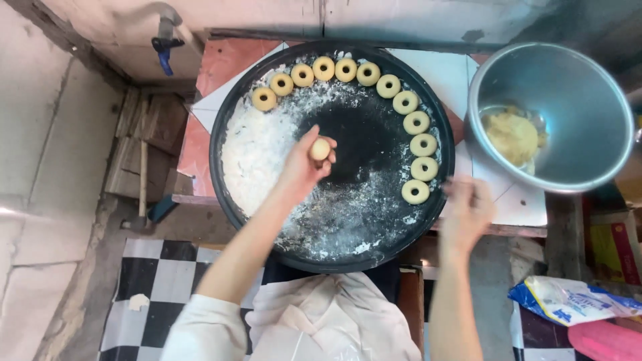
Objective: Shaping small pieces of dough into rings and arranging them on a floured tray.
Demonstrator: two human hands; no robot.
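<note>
Head view | left hand (302, 168) pinches a small round pale dough ball (320, 148) in its fingertips over the big floured black round tray (227, 194) | right hand (466, 212), blurred, grip unreadable, nearer the last pale dough ring (415, 192)

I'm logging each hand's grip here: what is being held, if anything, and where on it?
The left hand pinches a small dough ball around its sides with its fingertips. The right hand is blurred; nothing shows in it.

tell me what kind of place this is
Probably a small home or street-side kitchen for making dough rings: a floured round black tray lined with ring-shaped dough pieces, a metal bowl of dough, rough concrete walls.
</note>
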